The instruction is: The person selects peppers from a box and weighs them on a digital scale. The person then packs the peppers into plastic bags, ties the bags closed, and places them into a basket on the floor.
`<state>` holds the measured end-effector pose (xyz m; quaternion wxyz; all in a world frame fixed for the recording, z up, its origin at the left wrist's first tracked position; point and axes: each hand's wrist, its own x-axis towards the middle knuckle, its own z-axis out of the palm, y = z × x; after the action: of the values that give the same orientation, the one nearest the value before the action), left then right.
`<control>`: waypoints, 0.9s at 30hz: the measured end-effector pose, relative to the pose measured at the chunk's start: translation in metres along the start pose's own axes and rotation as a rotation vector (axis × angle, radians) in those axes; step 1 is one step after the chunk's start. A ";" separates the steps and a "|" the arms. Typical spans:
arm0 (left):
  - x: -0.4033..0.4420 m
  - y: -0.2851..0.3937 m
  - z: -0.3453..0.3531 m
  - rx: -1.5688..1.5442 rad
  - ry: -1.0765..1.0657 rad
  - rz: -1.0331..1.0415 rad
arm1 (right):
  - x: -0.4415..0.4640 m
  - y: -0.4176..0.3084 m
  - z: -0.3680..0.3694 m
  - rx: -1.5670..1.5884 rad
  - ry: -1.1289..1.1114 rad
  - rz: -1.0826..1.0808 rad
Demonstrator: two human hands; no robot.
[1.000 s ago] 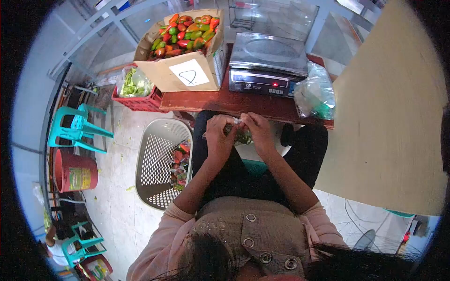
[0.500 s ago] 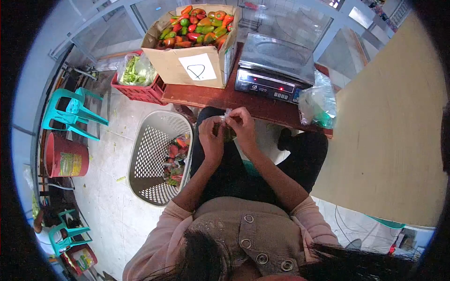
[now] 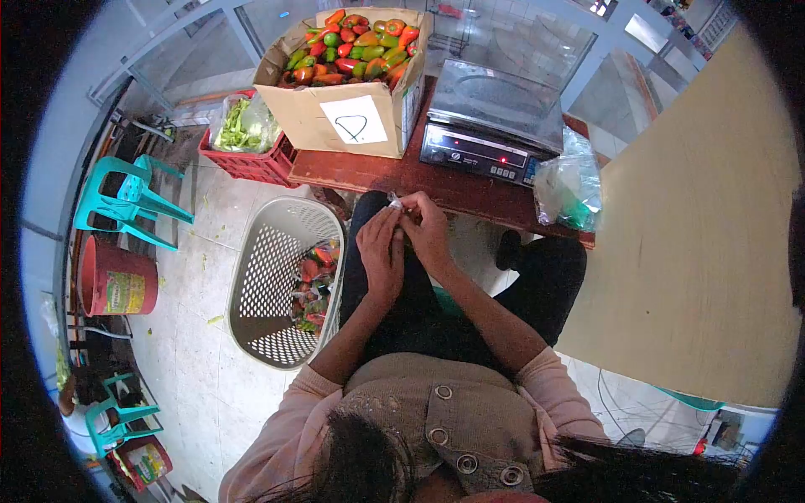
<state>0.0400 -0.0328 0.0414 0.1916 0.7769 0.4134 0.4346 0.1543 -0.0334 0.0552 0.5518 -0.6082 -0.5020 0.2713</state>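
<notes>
Over my lap, both hands meet at the gathered neck of a clear plastic bag (image 3: 394, 200). My left hand (image 3: 382, 256) is closed on it, its fingers laid together and pointing up. From the other side, my right hand (image 3: 427, 230) pinches the same plastic between thumb and fingers. Only the crumpled tip shows above the fingertips; the lower part of the bag and its contents are hidden behind my hands. Left of my knee stands a beige perforated basket (image 3: 287, 285), with bagged red and green peppers (image 3: 316, 281) along its right side.
A red-brown bench (image 3: 360, 172) ahead bears a cardboard box (image 3: 335, 121) of peppers, a digital scale (image 3: 486, 147) and plastic bags (image 3: 572, 184). A red crate (image 3: 251, 165) with bagged greens is beside it. A wooden panel (image 3: 688, 251) is at right, teal chairs (image 3: 126, 197) and a red bucket (image 3: 122, 277) at left.
My left hand has turned and its fingers have straightened upward over the bag's neck. The right hand has shifted slightly left, and the plastic tip has moved left with them.
</notes>
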 end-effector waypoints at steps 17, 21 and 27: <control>0.036 -0.012 -0.013 -0.236 -0.042 -0.158 | -0.003 0.017 0.008 -0.015 0.065 -0.154; 0.040 -0.026 -0.014 -0.316 -0.140 -0.161 | -0.004 0.014 0.009 0.020 0.004 -0.065; 0.040 -0.023 -0.008 -0.183 -0.180 -0.223 | 0.002 0.020 0.013 0.100 0.073 -0.076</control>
<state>0.0337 0.0127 0.0512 0.3448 0.7413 0.4367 0.3753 0.1497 -0.0242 0.0335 0.6096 -0.5697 -0.4900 0.2524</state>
